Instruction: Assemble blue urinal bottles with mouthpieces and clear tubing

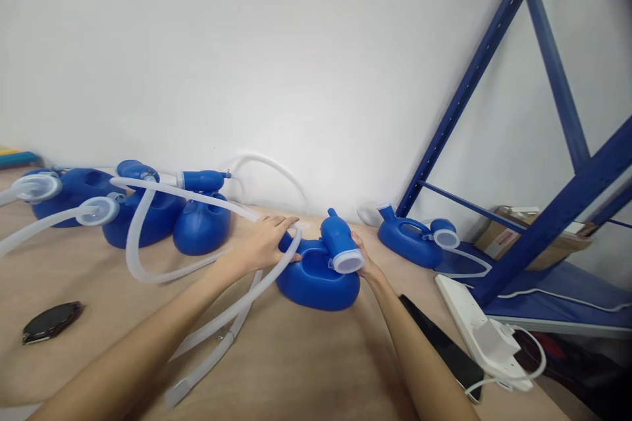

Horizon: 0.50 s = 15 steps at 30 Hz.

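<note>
A blue plastic urinal bottle [318, 289] stands on the table in front of me. My left hand [264, 243] is closed around its neck at the left, by the white cap [299, 226] from which a translucent hose [257, 291] runs down toward me. On the right side of the bottle sits a blue funnel-shaped receiver [337, 235] with a white-rimmed mouth, tilted down. My right hand [364, 253] grips this side from behind, its fingers partly hidden by the receiver.
Several similar blue bottles [201, 230] with hoses stand at the left, and another bottle [407, 243] at the right. A black phone [439, 345], a white power strip [476, 325] and a dark oval object [52, 322] lie on the table. Blue shelving [464, 95] rises at the right.
</note>
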Tool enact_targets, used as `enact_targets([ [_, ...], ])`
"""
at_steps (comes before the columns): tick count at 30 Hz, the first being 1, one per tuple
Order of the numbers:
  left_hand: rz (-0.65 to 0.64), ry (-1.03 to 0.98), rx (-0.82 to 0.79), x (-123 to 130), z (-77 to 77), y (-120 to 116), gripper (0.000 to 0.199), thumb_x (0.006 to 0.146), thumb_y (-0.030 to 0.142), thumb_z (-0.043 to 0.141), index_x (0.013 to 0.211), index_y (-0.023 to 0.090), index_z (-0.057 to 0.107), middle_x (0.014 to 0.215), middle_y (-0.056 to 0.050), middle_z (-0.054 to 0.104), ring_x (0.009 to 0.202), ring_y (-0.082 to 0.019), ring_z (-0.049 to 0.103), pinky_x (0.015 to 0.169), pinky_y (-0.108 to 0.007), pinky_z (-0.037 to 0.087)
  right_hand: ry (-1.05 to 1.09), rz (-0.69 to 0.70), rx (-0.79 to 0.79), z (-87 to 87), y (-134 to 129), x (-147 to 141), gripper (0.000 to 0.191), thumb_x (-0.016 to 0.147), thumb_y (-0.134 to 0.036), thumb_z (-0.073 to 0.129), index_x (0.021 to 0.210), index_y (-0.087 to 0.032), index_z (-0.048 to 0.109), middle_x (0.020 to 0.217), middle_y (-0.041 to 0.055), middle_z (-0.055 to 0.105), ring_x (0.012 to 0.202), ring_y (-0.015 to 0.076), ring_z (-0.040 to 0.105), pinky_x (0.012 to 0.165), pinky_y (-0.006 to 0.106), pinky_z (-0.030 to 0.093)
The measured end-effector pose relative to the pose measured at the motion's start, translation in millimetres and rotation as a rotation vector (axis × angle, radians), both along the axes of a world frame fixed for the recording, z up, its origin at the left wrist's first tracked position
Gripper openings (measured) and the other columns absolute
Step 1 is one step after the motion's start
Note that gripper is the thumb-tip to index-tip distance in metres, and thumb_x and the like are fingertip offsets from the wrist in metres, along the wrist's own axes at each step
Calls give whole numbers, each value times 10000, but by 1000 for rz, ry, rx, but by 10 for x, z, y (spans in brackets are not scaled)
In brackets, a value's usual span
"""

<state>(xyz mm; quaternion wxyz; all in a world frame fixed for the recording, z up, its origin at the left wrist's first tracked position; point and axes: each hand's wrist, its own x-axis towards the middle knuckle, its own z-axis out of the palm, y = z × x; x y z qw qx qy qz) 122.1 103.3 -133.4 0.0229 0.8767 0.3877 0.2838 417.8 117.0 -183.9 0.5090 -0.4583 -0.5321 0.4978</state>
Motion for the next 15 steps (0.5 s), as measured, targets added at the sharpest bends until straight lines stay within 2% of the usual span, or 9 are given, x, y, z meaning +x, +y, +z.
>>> enact_targets([
  [3, 3, 41, 23, -127, 75, 40, 927, 760, 571, 789, 1538, 180, 468, 1468, -196, 585, 1339, -391, 546, 1141, -502, 377, 13, 3, 0, -9, 11, 9, 738, 786, -790, 585, 1270, -237, 657, 1239, 76, 745, 1258, 333, 636, 1088, 466, 501],
  [5, 30, 122, 45, -282, 170, 65, 884, 767, 593, 773, 1515, 200, 512, 1410, -174, 641, 1298, -384, 582, 1174, -525, 316, 35, 4, 19, -9, 22, 7, 708, 775, -769, 624, 1260, -255, 661, 1269, 55, 736, 1279, 317, 621, 1119, 440, 476],
  [7, 51, 184, 34, -411, 247, 85, 783, 788, 610, 748, 1445, 212, 599, 1316, -146, 707, 1222, -367, 637, 1171, -524, 306, 63, 15, 30, -13, 34, -3, 685, 761, -762, 649, 1230, -262, 673, 1253, 47, 743, 1257, 309, 634, 1112, 427, 482],
  [10, 18, 200, -7, -477, 271, 112, 657, 809, 579, 742, 1344, 202, 689, 1212, -122, 760, 1140, -344, 686, 1095, -454, 405, 100, 39, 14, -29, 51, -22, 704, 739, -791, 649, 1185, -247, 683, 1127, 65, 781, 1110, 324, 703, 1005, 460, 551],
  [15, -17, 22, -138, -433, 167, 175, 629, 786, 502, 779, 1306, 154, 718, 1293, -123, 734, 1158, -333, 698, 975, -380, 525, 142, 59, 9, -45, 58, -38, 685, 739, -780, 662, 1142, -228, 698, 1003, 60, 794, 987, 310, 735, 903, 448, 587],
])
